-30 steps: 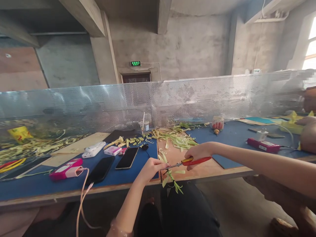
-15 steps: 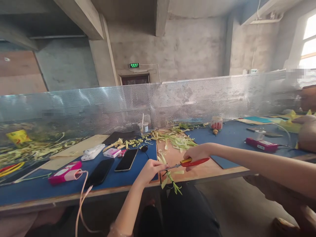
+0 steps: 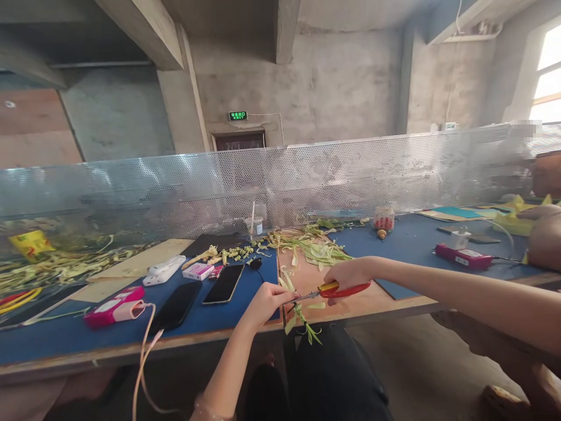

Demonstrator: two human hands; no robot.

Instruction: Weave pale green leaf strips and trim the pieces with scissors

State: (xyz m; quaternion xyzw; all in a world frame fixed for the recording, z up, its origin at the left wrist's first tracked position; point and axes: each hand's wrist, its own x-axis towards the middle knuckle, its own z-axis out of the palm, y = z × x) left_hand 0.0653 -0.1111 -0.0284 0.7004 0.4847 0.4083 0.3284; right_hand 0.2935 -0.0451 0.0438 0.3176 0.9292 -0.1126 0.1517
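My right hand (image 3: 344, 278) is closed on a pair of scissors (image 3: 350, 290) with red and yellow handles, the blades pointing left. My left hand (image 3: 272, 299) pinches a green leafy stem (image 3: 300, 316), whose leaves hang down at the table's front edge. The scissor blades reach the stem right beside my left fingertips; whether they are closed around it I cannot tell. Beneath both hands lies a tan board (image 3: 350, 307) with loose pale leaf pieces on it. A pile of cut leaves (image 3: 322, 251) lies behind my right hand.
Left of my hands are a phone (image 3: 224, 285), a darker phone (image 3: 179, 305), a pink power bank (image 3: 114, 307) with a cable and a white power strip (image 3: 164, 270). A glass jar (image 3: 384, 218) stands at back right. A perforated metal screen (image 3: 298, 181) runs behind. Another person's hand (image 3: 543, 213) is far right.
Almost nothing differs. My right hand and the scissors have shifted very slightly; my left hand keeps its pinch on the stem.
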